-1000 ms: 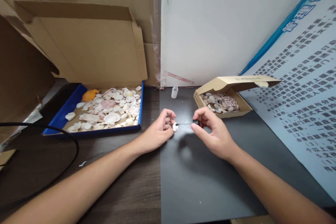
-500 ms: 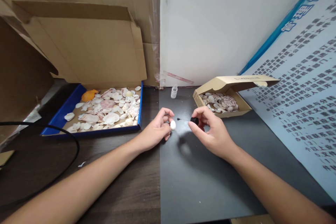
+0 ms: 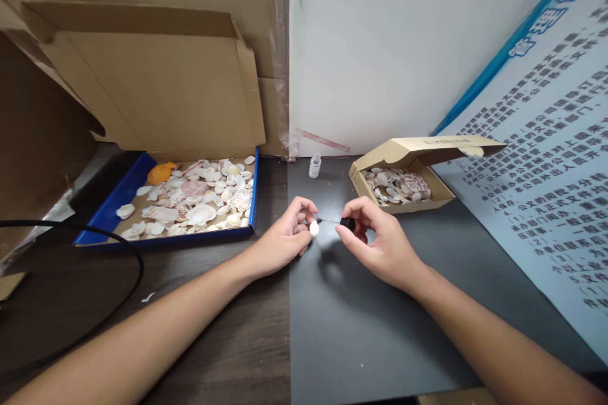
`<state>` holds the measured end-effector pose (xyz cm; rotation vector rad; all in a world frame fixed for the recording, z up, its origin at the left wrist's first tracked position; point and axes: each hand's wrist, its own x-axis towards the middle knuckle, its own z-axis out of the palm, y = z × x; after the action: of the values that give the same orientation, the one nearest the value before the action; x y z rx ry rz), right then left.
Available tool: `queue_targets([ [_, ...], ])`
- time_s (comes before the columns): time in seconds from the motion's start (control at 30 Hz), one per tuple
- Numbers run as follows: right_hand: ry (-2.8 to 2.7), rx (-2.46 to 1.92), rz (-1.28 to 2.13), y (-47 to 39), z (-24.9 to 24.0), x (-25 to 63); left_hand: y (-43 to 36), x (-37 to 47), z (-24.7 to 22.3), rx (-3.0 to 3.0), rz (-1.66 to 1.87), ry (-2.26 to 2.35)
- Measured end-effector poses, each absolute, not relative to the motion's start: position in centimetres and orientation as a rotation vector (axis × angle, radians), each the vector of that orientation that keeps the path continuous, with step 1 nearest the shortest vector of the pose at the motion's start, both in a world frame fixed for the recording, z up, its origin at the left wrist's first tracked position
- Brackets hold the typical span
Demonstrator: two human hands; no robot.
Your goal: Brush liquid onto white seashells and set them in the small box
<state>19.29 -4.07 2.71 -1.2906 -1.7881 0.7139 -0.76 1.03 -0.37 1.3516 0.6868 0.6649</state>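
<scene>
A small white shell (image 3: 314,228) is pinched in the fingers of my left hand (image 3: 285,237), above the seam between the dark wood and the grey surface. My right hand (image 3: 380,237) grips the black cap of a brush applicator (image 3: 348,224). Its thin stem points left, and the dark brush tip is at the shell's upper edge; whether it touches cannot be made out. Behind the hands stands a small clear bottle (image 3: 315,166) with a white label and no cap on it.
On the left, an open blue-edged cardboard box (image 3: 166,239) holds many shells. A smaller open box (image 3: 418,207) with shells stands at the right. A black cable (image 3: 141,259) loops at the left. A printed poster (image 3: 546,139) leans at the right.
My right hand has moved slightly left, bringing the brush tip to the shell. My left hand and the shell have shifted only a little.
</scene>
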Motion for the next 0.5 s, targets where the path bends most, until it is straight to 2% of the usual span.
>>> queue_targets([
  [0.5, -1.829, -1.233, 0.773, -4.13, 2.57, 19.3, 0.75, -0.85, -0.34, 1.408, 0.64, 0.701],
])
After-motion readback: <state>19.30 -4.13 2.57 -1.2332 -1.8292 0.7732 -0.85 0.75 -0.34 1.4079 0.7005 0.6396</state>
